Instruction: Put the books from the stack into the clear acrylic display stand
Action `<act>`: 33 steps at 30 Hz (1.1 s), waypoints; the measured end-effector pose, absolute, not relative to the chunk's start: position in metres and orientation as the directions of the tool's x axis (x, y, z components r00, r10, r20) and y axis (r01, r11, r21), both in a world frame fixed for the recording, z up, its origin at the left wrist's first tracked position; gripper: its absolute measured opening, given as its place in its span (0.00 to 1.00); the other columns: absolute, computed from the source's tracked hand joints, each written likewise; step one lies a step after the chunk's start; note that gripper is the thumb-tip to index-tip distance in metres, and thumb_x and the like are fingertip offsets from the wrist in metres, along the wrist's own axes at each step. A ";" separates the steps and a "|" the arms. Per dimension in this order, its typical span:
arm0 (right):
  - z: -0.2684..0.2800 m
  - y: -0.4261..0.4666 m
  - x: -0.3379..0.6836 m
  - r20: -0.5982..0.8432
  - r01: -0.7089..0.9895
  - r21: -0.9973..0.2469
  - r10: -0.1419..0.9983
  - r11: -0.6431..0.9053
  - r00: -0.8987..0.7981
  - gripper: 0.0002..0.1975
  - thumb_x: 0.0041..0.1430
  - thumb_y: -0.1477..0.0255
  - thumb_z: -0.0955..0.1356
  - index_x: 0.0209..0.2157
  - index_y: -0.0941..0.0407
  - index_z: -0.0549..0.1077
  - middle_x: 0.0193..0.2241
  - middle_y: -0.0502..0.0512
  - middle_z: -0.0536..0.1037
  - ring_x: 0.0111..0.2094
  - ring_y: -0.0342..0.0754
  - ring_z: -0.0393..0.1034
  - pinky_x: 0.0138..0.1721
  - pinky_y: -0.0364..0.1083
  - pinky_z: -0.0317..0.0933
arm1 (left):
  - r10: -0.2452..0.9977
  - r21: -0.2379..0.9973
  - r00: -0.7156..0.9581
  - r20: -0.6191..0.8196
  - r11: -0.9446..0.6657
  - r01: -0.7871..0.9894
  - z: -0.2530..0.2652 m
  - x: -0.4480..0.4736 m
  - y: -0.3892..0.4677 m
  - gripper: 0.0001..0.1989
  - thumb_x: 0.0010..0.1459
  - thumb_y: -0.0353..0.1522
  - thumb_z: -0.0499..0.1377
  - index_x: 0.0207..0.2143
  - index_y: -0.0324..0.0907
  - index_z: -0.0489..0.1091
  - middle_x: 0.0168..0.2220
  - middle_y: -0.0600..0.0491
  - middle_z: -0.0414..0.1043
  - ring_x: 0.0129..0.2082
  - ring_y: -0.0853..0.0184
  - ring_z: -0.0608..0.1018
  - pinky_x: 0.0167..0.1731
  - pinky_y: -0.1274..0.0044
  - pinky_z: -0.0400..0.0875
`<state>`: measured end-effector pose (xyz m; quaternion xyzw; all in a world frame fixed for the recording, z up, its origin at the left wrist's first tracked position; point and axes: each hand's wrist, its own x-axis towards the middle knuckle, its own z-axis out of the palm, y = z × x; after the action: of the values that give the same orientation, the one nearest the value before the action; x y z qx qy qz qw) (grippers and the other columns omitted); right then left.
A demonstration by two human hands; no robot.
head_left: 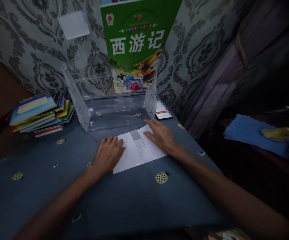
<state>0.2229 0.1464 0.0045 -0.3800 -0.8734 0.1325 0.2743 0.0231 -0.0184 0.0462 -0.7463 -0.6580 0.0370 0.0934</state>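
Note:
A thin white booklet or folded sheet [134,156] lies on the table, with a grey block and small lines of print on its face. My left hand [109,153] rests at its left side, palm down, fingers slightly bent and the thumb over the edge. On the opposite side, my right hand [163,136] lies across the right edge with thumb and fingers apart. Behind the booklet stands a clear acrylic rack [84,115]. A green book [134,63] with large white Chinese characters and cartoon figures stands upright at the rack's back.
Stacked thin books [38,111] sit left of the rack. A phone-like object [163,115] lies beside the rack's right end. The dark tablecloth [134,200] has pineapple prints. A white card [74,25] is on the patterned wall; a curtain [214,80] hangs right, near a blue cloth [244,131].

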 end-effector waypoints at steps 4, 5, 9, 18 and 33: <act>0.007 0.120 0.210 0.443 0.417 -0.278 0.501 0.865 -0.744 0.21 0.65 0.72 0.66 0.59 0.54 0.72 0.61 0.63 0.72 0.62 0.63 0.64 0.60 0.64 0.59 | 0.986 -0.150 0.137 0.097 -0.122 0.981 0.035 0.020 -0.016 0.13 0.71 0.30 0.47 0.52 0.40 0.68 0.53 0.43 0.73 0.52 0.57 0.76 0.53 0.63 0.70; 0.006 0.114 0.206 0.407 0.330 -0.282 0.424 0.901 -0.809 0.21 0.67 0.71 0.65 0.60 0.52 0.70 0.62 0.61 0.71 0.64 0.61 0.62 0.63 0.63 0.57 | 0.985 -0.147 0.138 0.106 -0.122 0.982 0.032 0.019 -0.016 0.14 0.71 0.29 0.47 0.53 0.40 0.68 0.55 0.43 0.73 0.54 0.57 0.75 0.55 0.63 0.69; 0.001 0.100 0.198 0.271 0.184 -0.364 0.293 0.913 -0.917 0.24 0.70 0.65 0.63 0.65 0.51 0.65 0.66 0.57 0.68 0.68 0.55 0.57 0.70 0.61 0.48 | 0.979 -0.169 0.157 0.127 -0.134 0.976 0.021 0.017 -0.020 0.19 0.70 0.26 0.45 0.60 0.37 0.64 0.61 0.39 0.69 0.62 0.56 0.71 0.60 0.61 0.65; 0.004 0.076 0.190 0.168 0.428 -0.237 0.471 0.872 -0.866 0.27 0.72 0.64 0.61 0.66 0.62 0.62 0.69 0.67 0.60 0.71 0.59 0.49 0.70 0.64 0.45 | 0.968 -0.161 0.215 0.126 -0.194 0.968 0.021 0.006 -0.015 0.22 0.68 0.22 0.45 0.60 0.36 0.65 0.62 0.37 0.69 0.63 0.56 0.71 0.61 0.58 0.66; -0.001 0.094 0.233 0.202 0.643 -0.140 0.657 0.753 -0.726 0.31 0.72 0.55 0.57 0.65 0.61 0.63 0.66 0.69 0.65 0.69 0.60 0.56 0.66 0.66 0.51 | 0.957 -0.057 0.201 0.208 -0.193 0.980 0.007 0.009 -0.003 0.17 0.67 0.22 0.46 0.54 0.37 0.66 0.60 0.39 0.71 0.62 0.56 0.71 0.60 0.59 0.65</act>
<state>0.2329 0.0941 -0.0010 -0.3502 -0.9285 0.0299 0.1199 0.0092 -0.0028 0.0072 -0.7698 -0.6290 -0.0631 0.0885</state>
